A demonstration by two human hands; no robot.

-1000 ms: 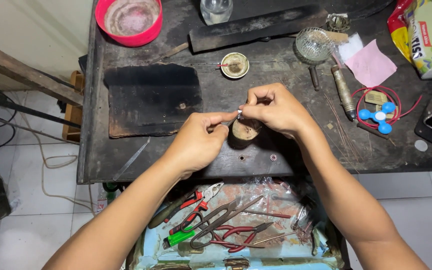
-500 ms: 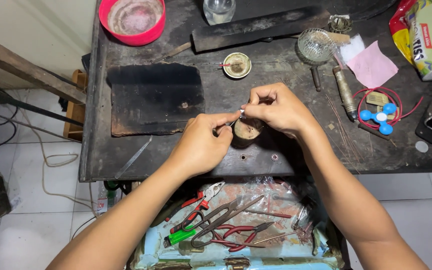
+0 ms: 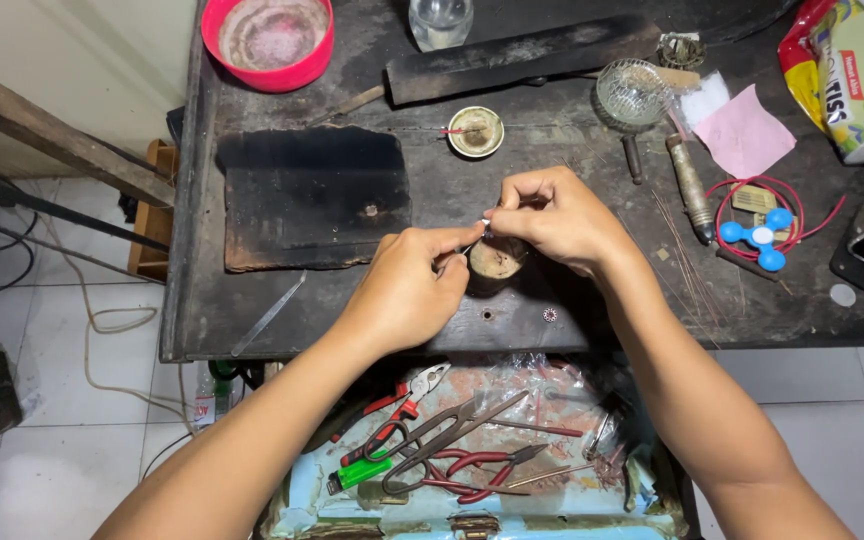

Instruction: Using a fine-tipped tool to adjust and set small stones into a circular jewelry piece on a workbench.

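- The left hand (image 3: 407,290) and right hand (image 3: 557,215) meet over the middle of a dark, worn workbench (image 3: 572,300), fingertips almost touching.
- Between them sits a tiny metal piece (image 3: 485,224); the right thumb and forefinger are pinched shut on it, and the left fingers are closed around a thin tool (image 3: 464,250) that points up at it. What kind of tool it is I cannot tell, it is too small.
- Just below the pinch stands a small round pot (image 3: 497,264), partly hidden by both hands.
- On the bench to the left lies a black scorched slab (image 3: 312,195); behind it, a red bowl (image 3: 268,40) at the far corner and a small brass dish (image 3: 476,131) nearer the middle.
- A long dark bar (image 3: 522,60) lies across the back, with a glass jar (image 3: 440,20) beyond it.
- To the right: a glass dish (image 3: 632,92), a pink paper (image 3: 747,130), a blue spinner (image 3: 757,235) inside a loop of red wire (image 3: 802,220), and a colourful packet (image 3: 857,80) at the edge.
- Under the bench front an open blue drawer (image 3: 302,500) holds pliers (image 3: 402,400), shears (image 3: 442,440) and a green lighter (image 3: 357,473).
- The floor (image 3: 52,480) is pale tile, with cables (image 3: 102,320) trailing on the left beside a wooden plank (image 3: 42,130) against the wall.
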